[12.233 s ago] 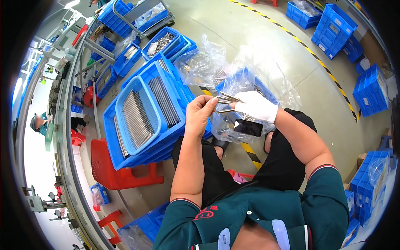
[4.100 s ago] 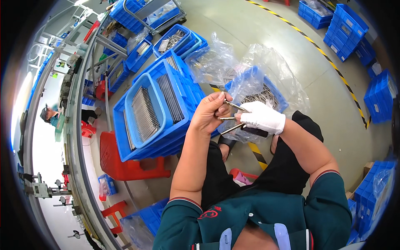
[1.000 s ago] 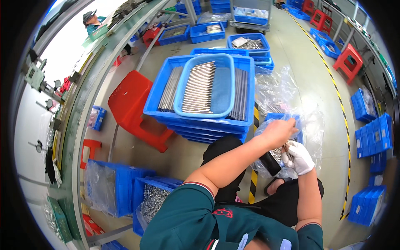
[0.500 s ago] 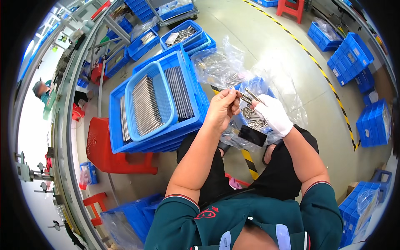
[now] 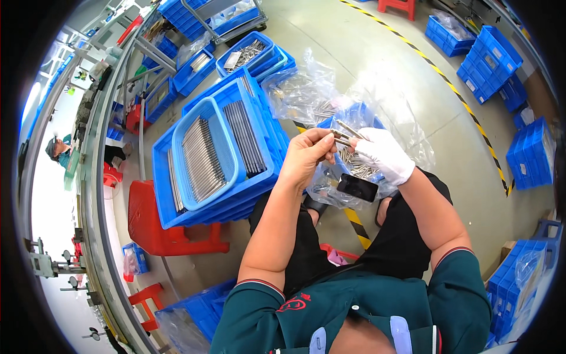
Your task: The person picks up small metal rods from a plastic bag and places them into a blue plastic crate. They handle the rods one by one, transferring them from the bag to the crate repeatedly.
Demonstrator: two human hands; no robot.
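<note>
My bare left hand [image 5: 308, 154] is closed in a pinch at the end of a thin metal rod. My right hand [image 5: 384, 156], in a white glove, is closed round a few short metal rods [image 5: 349, 128] that point up and to the left. The hands almost meet above a blue crate [image 5: 357, 110] lined with clear plastic and filled with loose metal rods [image 5: 364, 171]. Below them, a black phone [image 5: 358, 187] lies on the plastic at the crate's near side. What exactly sits between my left fingertips is partly hidden.
To the left, a light-blue basket [image 5: 237, 168] with a row of metal rods [image 5: 201, 154] rests in a stacked blue crate [image 5: 162, 186], beside darker rods [image 5: 244, 138]. A red stool [image 5: 147, 215] stands left of it. Blue crates [image 5: 488, 62] line the right side.
The view has shifted slightly. My hands stay close together at the rods, and the left fingers have turned a little at the rod ends.
</note>
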